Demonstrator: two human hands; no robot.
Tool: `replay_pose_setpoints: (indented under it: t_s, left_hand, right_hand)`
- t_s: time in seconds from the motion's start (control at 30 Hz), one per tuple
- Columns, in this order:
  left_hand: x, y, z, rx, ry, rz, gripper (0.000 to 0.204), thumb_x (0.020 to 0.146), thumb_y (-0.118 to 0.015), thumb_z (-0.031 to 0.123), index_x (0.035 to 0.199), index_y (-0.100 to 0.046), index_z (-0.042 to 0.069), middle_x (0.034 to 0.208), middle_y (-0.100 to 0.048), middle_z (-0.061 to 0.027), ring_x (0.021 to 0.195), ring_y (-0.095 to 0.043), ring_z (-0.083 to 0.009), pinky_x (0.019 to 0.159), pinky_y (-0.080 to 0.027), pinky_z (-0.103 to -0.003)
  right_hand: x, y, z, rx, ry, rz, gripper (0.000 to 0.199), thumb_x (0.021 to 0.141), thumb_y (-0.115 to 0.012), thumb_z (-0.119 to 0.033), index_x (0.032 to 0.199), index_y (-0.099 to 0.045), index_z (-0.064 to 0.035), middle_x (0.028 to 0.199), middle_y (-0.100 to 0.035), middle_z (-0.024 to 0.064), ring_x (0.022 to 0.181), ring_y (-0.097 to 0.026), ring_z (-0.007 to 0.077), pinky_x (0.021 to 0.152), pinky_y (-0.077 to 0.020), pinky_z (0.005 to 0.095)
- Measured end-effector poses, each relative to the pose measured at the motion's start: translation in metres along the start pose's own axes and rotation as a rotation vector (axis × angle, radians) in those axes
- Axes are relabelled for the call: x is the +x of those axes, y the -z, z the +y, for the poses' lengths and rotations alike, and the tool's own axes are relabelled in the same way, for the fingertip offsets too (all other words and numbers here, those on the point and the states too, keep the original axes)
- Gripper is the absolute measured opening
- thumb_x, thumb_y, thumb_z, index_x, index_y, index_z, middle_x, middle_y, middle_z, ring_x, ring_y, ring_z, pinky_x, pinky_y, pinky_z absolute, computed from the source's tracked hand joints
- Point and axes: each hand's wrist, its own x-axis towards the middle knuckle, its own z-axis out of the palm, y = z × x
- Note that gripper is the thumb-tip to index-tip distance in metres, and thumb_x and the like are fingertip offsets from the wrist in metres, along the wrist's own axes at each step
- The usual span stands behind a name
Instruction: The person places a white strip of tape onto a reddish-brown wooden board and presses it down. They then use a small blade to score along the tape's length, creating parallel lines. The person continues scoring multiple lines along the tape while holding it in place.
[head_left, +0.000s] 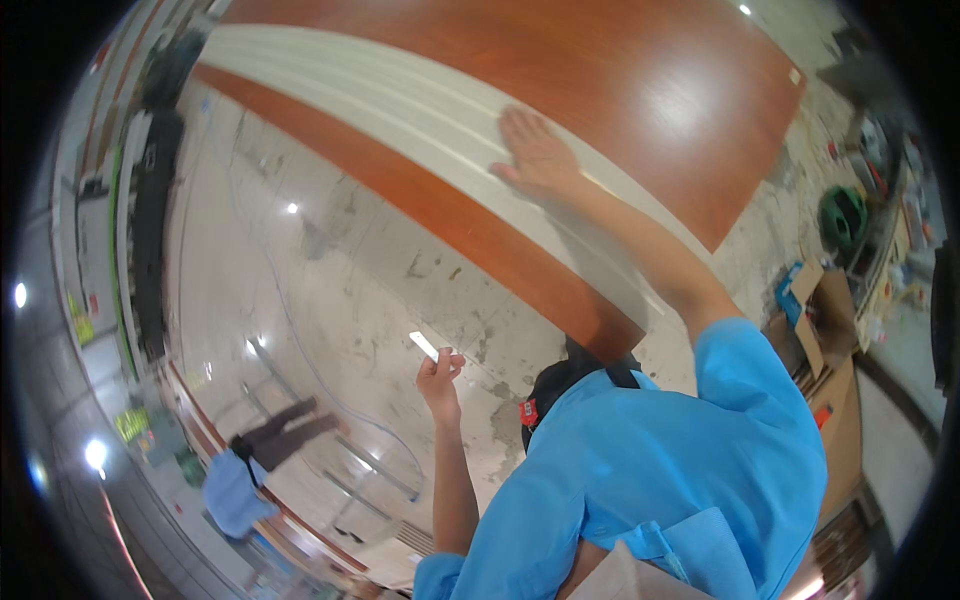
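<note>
Nearest, at the low edge, is the blue short-sleeved shirt (pixel 660 470), with a black strapped pouch (pixel 560 385) at its upper edge. Both bare forearms rise from it.

The left hand (pixel 440 372) is raised on the left over the pale, stained stone floor (pixel 340 260). Its fingers (pixel 447 360) are pinched narrow on a small white strip (pixel 424 346). The strip is held by 1 end, up and clear of everything else, and this grip looks suited to keeping so light a piece ready while the other arm reaches.

Farther off, the right arm stretches out full length. The right hand (pixel 538 152) lies flat, fingers spread wide and gripping nothing, on a long white ribbed panel (pixel 400 105). An open palm spreads its weight over the ribs, so it probably steadies the panel rather than lifting it.

The panel lies lengthwise across a large glossy red-brown board (pixel 600 70), which bears it along its whole run and keeps it off the floor.

On the right, beside the board, stand open cardboard boxes (pixel 815 320) and, farther off, a green coil (pixel 842 215). Far left, another person in blue (pixel 235 490) is well apart.
</note>
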Motion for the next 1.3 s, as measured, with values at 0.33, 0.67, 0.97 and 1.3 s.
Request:
replay_pose_setpoints:
  t_s: [0.33,0.67,0.97,1.3]
  left_hand:
    - [0.128,0.012,0.046,0.23,-0.12,-0.191,0.031,0.11,-0.066,0.026,0.113,-0.071,-0.004,0.095,-0.076,-0.0121,0.085,-0.074,-0.0187,0.076,-0.058,-0.029]
    - [0.197,0.226,-0.088,0.09,0.383,0.039,0.018,0.1,-0.071,0.015,0.101,-0.067,-0.003,0.083,-0.074,-0.0118,0.074,-0.075,-0.0229,0.061,-0.058,-0.029]
    - [0.199,0.322,-0.134,-0.126,0.484,0.262,0.014,0.1,-0.071,0.014,0.094,-0.066,0.002,0.084,-0.075,-0.0121,0.071,-0.075,-0.0213,0.056,-0.055,-0.026]
    - [0.345,0.314,-0.058,-0.106,0.434,0.276,0.014,0.1,-0.071,0.014,0.103,-0.065,0.002,0.085,-0.075,-0.0105,0.074,-0.075,-0.0204,0.061,-0.056,-0.025]
  right_hand:
    - [-0.045,0.008,-0.025,0.074,-0.348,0.094,0.078,0.11,-0.044,-0.051,0.167,-0.033,0.0005,0.177,-0.028,0.0177,0.165,-0.023,0.0309,0.136,-0.016,0.0461]
    - [-0.249,0.015,-0.039,-0.269,-1.079,0.132,0.086,0.109,-0.047,-0.056,0.17,-0.025,0.0012,0.178,-0.023,0.0214,0.166,-0.021,0.0344,0.135,-0.0159,0.0478]
    - [-0.14,-0.024,-0.029,-0.413,-0.982,0.367,0.092,0.109,-0.047,-0.058,0.166,-0.026,0.0119,0.173,-0.025,0.0338,0.164,-0.021,0.0448,0.135,-0.0135,0.051]
    - [0.204,-0.08,-0.113,-0.27,-0.486,0.116,0.095,0.107,-0.046,-0.062,0.166,-0.027,0.0094,0.175,-0.025,0.0293,0.166,-0.017,0.0417,0.135,-0.0145,0.0504]
